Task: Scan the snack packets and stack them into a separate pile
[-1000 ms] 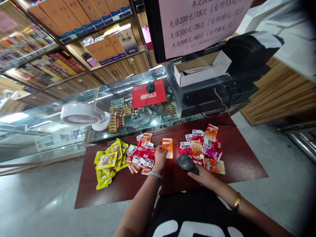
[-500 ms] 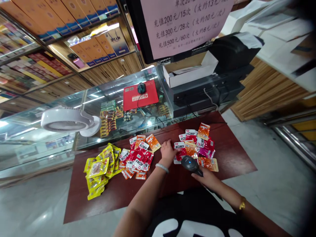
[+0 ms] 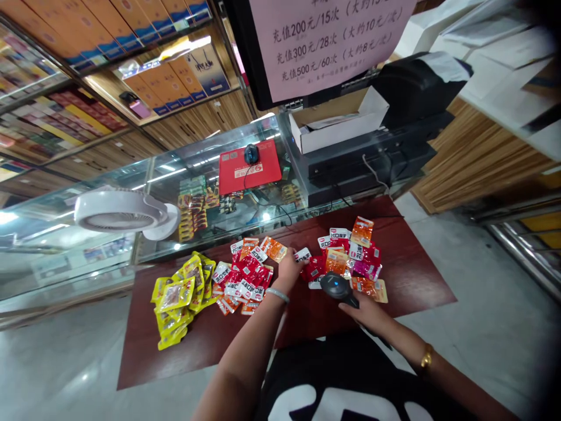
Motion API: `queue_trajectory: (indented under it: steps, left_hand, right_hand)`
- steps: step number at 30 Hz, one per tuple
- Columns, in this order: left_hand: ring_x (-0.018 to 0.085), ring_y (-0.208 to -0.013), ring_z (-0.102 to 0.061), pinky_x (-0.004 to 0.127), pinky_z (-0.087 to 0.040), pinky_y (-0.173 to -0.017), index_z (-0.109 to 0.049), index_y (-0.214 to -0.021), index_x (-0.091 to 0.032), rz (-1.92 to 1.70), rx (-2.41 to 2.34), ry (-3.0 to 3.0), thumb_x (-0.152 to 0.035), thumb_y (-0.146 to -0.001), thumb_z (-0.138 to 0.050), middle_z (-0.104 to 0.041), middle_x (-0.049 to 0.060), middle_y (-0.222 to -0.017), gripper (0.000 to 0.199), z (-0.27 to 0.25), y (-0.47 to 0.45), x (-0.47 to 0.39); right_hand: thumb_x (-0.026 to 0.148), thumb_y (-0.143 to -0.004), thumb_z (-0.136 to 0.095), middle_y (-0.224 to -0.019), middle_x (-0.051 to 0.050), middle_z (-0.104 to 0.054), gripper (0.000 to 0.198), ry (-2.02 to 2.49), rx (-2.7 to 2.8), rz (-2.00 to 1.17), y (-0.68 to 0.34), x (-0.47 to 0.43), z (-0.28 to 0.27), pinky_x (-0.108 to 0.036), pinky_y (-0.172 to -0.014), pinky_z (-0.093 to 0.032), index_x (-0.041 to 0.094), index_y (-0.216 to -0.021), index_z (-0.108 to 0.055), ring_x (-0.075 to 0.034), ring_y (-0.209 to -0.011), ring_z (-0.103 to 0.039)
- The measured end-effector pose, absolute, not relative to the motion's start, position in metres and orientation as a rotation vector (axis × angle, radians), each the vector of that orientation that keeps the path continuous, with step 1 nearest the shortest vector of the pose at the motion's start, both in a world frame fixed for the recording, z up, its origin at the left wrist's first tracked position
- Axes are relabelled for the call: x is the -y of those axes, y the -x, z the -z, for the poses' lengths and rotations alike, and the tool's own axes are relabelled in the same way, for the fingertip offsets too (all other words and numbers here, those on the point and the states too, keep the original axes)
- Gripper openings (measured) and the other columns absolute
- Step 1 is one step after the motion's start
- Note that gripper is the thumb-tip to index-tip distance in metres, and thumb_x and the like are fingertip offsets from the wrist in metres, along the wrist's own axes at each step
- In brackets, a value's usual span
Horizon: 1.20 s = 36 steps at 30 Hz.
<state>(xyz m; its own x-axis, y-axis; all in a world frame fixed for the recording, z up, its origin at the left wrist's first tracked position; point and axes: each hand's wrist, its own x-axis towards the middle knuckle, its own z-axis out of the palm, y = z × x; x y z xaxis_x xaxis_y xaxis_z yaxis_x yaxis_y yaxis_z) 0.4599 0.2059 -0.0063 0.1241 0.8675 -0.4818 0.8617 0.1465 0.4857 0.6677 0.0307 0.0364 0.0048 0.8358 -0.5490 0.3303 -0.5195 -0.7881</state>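
Note:
My left hand (image 3: 290, 270), with a pale bangle on its wrist, is closed at the edge of a red-and-white snack packet (image 3: 314, 268) between the two piles. In my right hand (image 3: 367, 310) is a black barcode scanner (image 3: 336, 285) with a small blue light, held over the near edge of the right pile. That right pile of snack packets (image 3: 360, 268) mixes red, white, orange and magenta. Left of my left hand lies another heap of red, white and orange packets (image 3: 249, 275). Farther left are stacked yellow snack packets (image 3: 176, 297).
The packets lie on a dark red tabletop (image 3: 208, 345). Behind it stands a glass counter (image 3: 164, 193) with a white fan (image 3: 125, 213), a red mouse pad (image 3: 265, 175) and a mouse (image 3: 251, 154). A monitor with a pink paper sign (image 3: 324, 47) overhangs the back.
My left hand has moved a little left, and the red-and-white packet has slid left with it, out from the right pile. My right hand and the scanner stay nearly in place.

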Motion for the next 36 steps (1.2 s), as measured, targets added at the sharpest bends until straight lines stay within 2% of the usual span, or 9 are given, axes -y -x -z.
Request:
queue_trajectory:
  steps: [5,8,11,14,18,23,28,32,36]
  left_hand:
    - [0.018,-0.075,-0.064,0.025,-0.04,-0.064,-0.052,-0.103,-0.02,-0.109,-1.699,-1.613,-0.041,-0.076,-0.073,-0.069,0.005,-0.086,0.04,0.0,-0.446,-0.201]
    - [0.021,-0.079,-0.065,0.027,-0.042,-0.067,-0.052,-0.111,-0.02,-0.049,-1.771,-1.605,-0.041,-0.075,-0.073,-0.069,0.007,-0.09,0.046,-0.016,-0.421,-0.202]
    - [0.028,-0.095,-0.063,0.035,-0.044,-0.08,-0.053,-0.115,-0.018,0.023,-1.968,-1.756,-0.041,-0.075,-0.072,-0.067,0.012,-0.1,0.05,-0.038,-0.388,-0.203]
    - [0.033,-0.114,-0.052,0.043,-0.038,-0.095,-0.051,-0.121,-0.017,-0.081,-2.146,-2.012,-0.037,-0.077,-0.069,-0.06,0.016,-0.117,0.051,-0.052,-0.38,-0.203]
    - [0.03,-0.115,-0.049,0.041,-0.035,-0.1,-0.053,-0.121,-0.019,-0.048,-1.762,-2.167,-0.04,-0.076,-0.071,-0.057,0.013,-0.121,0.052,-0.035,-0.429,-0.196]
    - [0.034,-0.124,-0.041,0.044,-0.031,-0.102,-0.048,-0.131,-0.022,0.121,-1.51,-2.184,-0.044,-0.068,-0.077,-0.045,0.015,-0.137,0.072,-0.001,-0.494,-0.183]
    - [0.034,-0.117,-0.046,0.045,-0.034,-0.099,-0.054,-0.114,-0.017,0.209,-1.453,-2.217,-0.038,-0.071,-0.074,-0.053,0.018,-0.124,0.052,0.003,-0.493,-0.177]
    - [0.03,-0.103,-0.059,0.041,-0.042,-0.09,-0.051,-0.118,-0.014,0.294,-1.463,-2.088,-0.025,-0.08,-0.064,-0.062,0.018,-0.106,0.041,0.003,-0.481,-0.174]
    - [0.025,-0.097,-0.064,0.034,-0.046,-0.084,-0.057,-0.114,-0.016,0.235,-1.524,-1.877,-0.022,-0.08,-0.066,-0.067,0.015,-0.104,0.036,0.003,-0.465,-0.177]
  right_hand:
    - [0.049,-0.077,-0.064,-0.1,-0.014,-0.075,0.049,1.789,1.272,-1.563,-0.656,-0.04,-0.039,-0.046,-0.086,-0.052,0.014,-0.11,-0.067,-0.034,-0.094,-0.068]
    - [0.049,-0.078,-0.065,-0.104,-0.013,-0.075,0.05,1.749,1.293,-1.597,-0.652,-0.041,-0.037,-0.045,-0.087,-0.052,0.014,-0.113,-0.066,-0.033,-0.096,-0.068]
    - [0.047,-0.076,-0.067,-0.107,-0.013,-0.074,0.048,1.751,1.279,-1.609,-0.65,-0.037,-0.033,-0.045,-0.09,-0.051,0.014,-0.112,-0.067,-0.034,-0.099,-0.068]
    - [0.046,-0.076,-0.066,-0.105,-0.014,-0.075,0.047,1.772,1.255,-1.599,-0.651,-0.032,-0.031,-0.045,-0.089,-0.051,0.013,-0.11,-0.068,-0.034,-0.098,-0.068]
    - [0.046,-0.077,-0.065,-0.104,-0.014,-0.075,0.048,1.809,1.217,-1.577,-0.655,-0.027,-0.031,-0.045,-0.088,-0.052,0.013,-0.111,-0.067,-0.033,-0.095,-0.069]
    - [0.049,-0.075,-0.065,-0.102,-0.013,-0.076,0.048,1.852,1.183,-1.564,-0.663,-0.025,-0.03,-0.045,-0.089,-0.052,0.014,-0.108,-0.068,-0.034,-0.097,-0.069]
    - [0.052,-0.073,-0.064,-0.106,-0.015,-0.075,0.051,1.88,1.176,-1.529,-0.666,-0.026,-0.025,-0.048,-0.093,-0.05,0.015,-0.107,-0.069,-0.037,-0.104,-0.067]
    - [0.053,-0.072,-0.062,-0.104,-0.015,-0.076,0.049,1.85,1.214,-1.52,-0.663,-0.032,-0.022,-0.047,-0.093,-0.051,0.016,-0.104,-0.07,-0.037,-0.101,-0.068]
    - [0.054,-0.072,-0.062,-0.104,-0.015,-0.076,0.051,1.839,1.259,-1.515,-0.658,-0.036,-0.023,-0.047,-0.091,-0.052,0.015,-0.104,-0.07,-0.037,-0.099,-0.069]
